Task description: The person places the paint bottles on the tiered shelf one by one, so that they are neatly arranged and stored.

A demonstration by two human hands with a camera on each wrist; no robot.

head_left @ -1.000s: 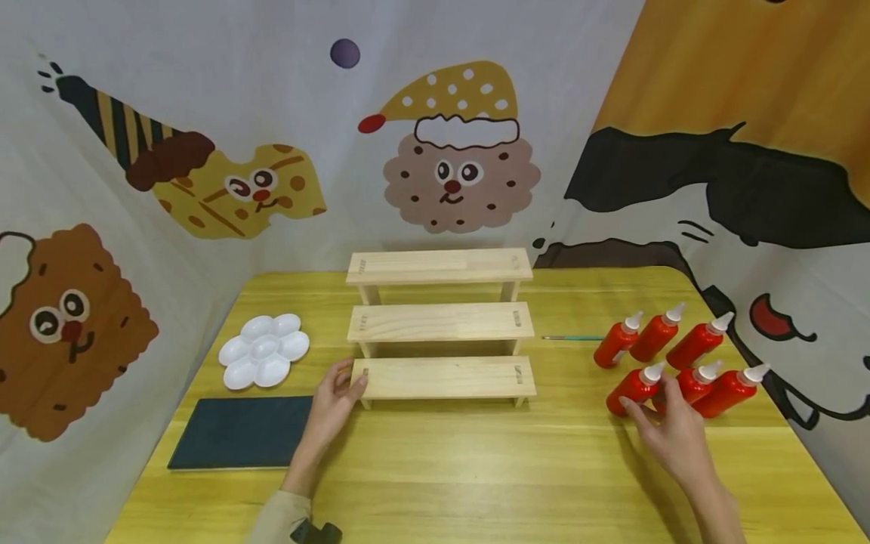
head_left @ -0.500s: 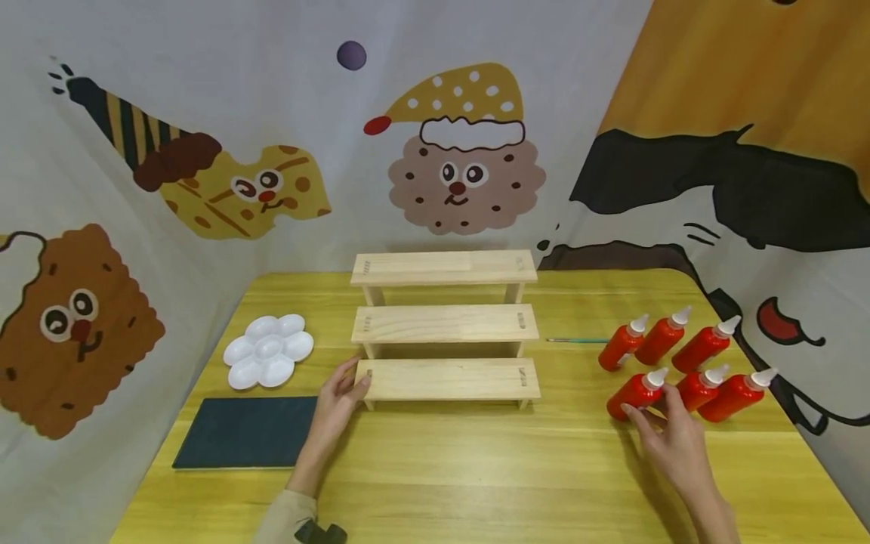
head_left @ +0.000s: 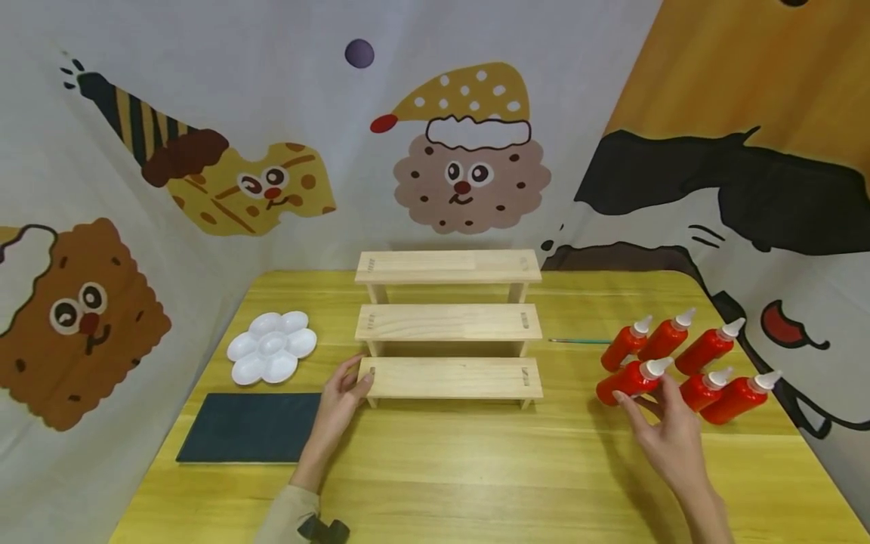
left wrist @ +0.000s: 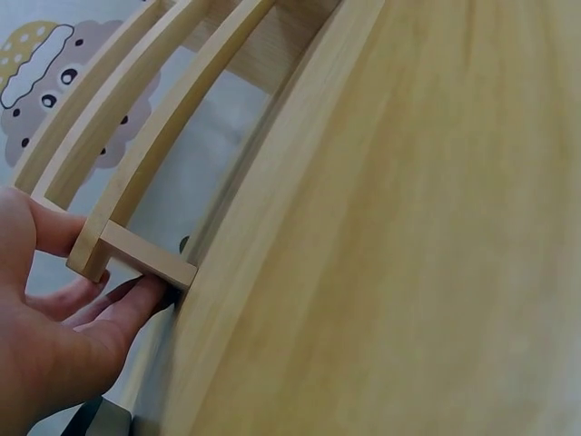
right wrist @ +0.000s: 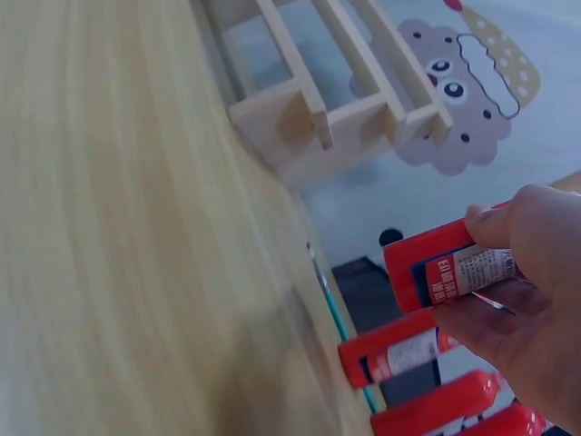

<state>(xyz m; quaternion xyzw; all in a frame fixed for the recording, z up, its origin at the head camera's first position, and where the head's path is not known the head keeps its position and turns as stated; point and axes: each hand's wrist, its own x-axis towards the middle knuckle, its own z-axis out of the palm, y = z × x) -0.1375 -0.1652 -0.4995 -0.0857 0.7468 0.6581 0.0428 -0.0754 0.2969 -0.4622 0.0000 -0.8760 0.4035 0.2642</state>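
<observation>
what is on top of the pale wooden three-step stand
Only the left hand, its thumb on the left end of the lowest wooden step; the wood beneath that thumb is covered.

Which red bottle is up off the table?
The red bottle at the left of the front three: the right grip holds it above the table, while the other five bottles stand on it.

Clock taken from the head view's centre. White flower-shaped palette (head_left: pixel 273 346) at 8 o'clock, flat on the table (head_left: pixel 448 476); dark rectangular board (head_left: pixel 248 428) just beside its 6 o'clock side. Thin teal brush (head_left: pixel 581 341) at 4. Printed cloth backdrop (head_left: pixel 363 177) at 12.
</observation>
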